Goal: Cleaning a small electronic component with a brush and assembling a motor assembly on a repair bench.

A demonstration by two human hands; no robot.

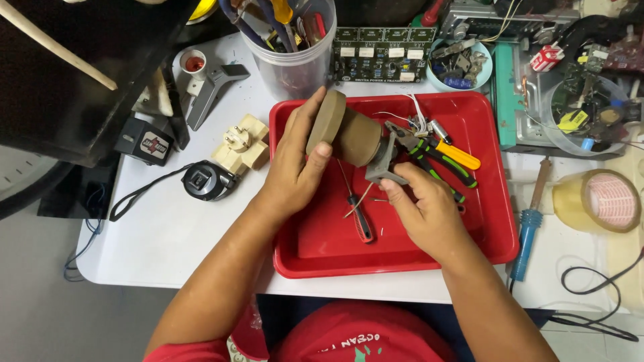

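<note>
Red tray [483, 221] — hands [295, 167] gripping brown horn [349, 134].

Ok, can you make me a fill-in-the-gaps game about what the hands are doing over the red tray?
1. The left hand holds a round brown part above the ____ tray.
2. The right hand touches the ____ bracket on that part.
3. A small screwdriver with a red and black handle lies ____ the tray.
4. The roll of tape sits on the table to the ____ of the tray.

Missing words: red; grey; in; right
</note>
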